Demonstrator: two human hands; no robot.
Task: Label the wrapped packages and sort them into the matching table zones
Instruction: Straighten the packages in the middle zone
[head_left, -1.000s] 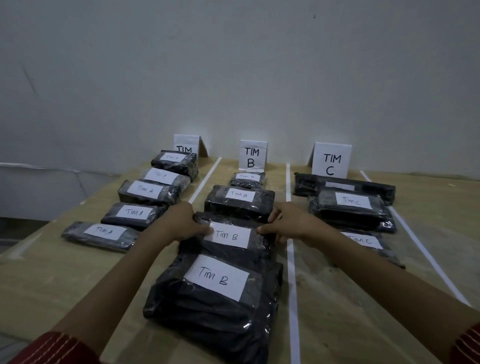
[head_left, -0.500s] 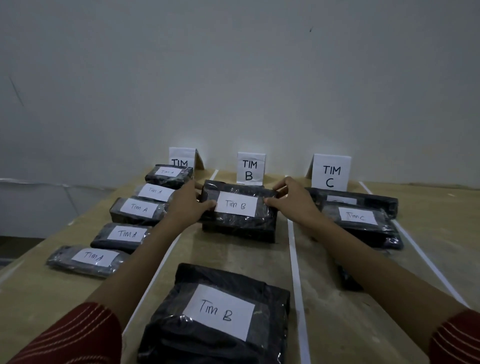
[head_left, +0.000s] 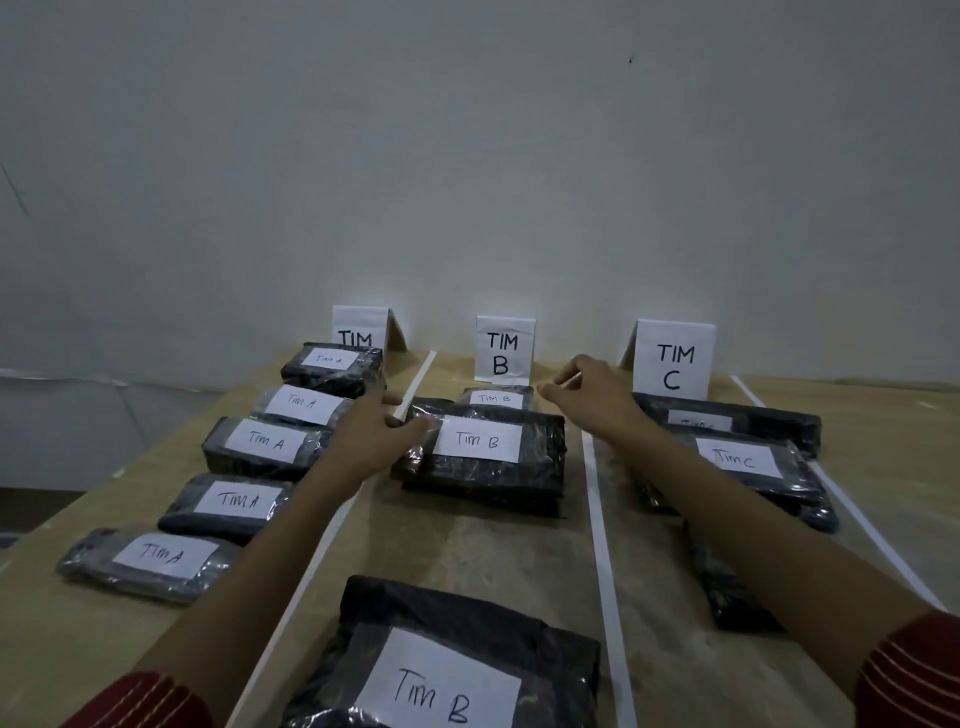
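A black wrapped package labelled Tim B (head_left: 483, 457) lies in the middle zone on top of another dark package. My left hand (head_left: 374, 431) is at its left edge, fingers relaxed, thumb just touching the wrap. Behind the package's far right corner my right hand (head_left: 592, 395) hovers with loosely curled fingers and holds nothing. A small Tim B package (head_left: 496, 397) sits behind, below the TIM B sign (head_left: 504, 353). A large Tim B package (head_left: 441, 675) lies nearest me.
Several Tim A packages (head_left: 265, 441) line the left zone below the TIM A sign (head_left: 358, 327). Tim C packages (head_left: 743, 462) fill the right zone before the TIM C sign (head_left: 672, 364). White tape strips (head_left: 597, 519) divide the wooden table (head_left: 467, 545). A wall stands behind.
Both hands carried a Tim B package from the near stack to the far middle zone and set it on another package. Now the right hand has lifted off and the left has loosened.
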